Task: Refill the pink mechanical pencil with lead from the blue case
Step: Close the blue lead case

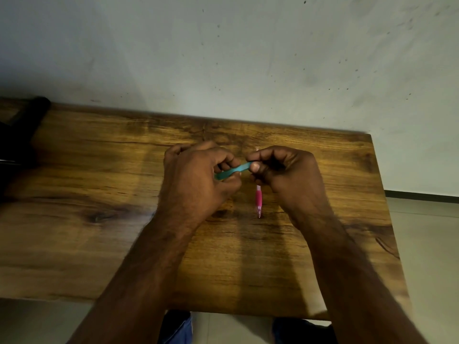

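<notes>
Item count, head view:

- Desk (99,244): one, wooden.
- Hands: two. One left hand (196,177) and one right hand (285,170), both above the middle of the desk.
- Blue case (232,172): one, held between the two hands by their fingers.
- Pink mechanical pencil (258,198): one, lying on the desk toward its right edge, partly hidden under the right hand.
- Dark object (22,130): one, at the far left corner; its kind cannot be determined.

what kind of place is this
Probably a plain room at home or in a small workspace: a wooden table pushed against a scuffed pale wall, with tiled floor to the right. Nothing marks it as a shop or a factory.
</notes>
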Demonstrator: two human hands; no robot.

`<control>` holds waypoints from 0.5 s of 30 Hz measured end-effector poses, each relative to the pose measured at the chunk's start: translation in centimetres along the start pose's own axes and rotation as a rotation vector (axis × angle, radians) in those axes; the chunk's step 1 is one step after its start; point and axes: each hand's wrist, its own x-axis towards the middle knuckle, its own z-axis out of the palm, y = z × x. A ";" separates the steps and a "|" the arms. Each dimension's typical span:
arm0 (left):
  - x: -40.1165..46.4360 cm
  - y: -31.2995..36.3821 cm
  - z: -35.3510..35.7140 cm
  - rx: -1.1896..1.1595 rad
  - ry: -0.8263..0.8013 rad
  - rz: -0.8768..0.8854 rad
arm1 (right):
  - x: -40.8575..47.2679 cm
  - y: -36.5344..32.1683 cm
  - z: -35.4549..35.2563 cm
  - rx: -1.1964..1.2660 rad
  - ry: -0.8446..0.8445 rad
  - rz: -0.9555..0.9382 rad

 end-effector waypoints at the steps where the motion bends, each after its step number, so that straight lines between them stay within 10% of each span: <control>1: 0.0 0.0 0.0 -0.001 -0.002 0.001 | 0.0 0.0 0.0 -0.002 -0.004 -0.001; 15: 0.0 -0.5 1.0 -0.020 -0.044 -0.136 | 0.3 0.9 -0.3 -0.269 0.115 -0.072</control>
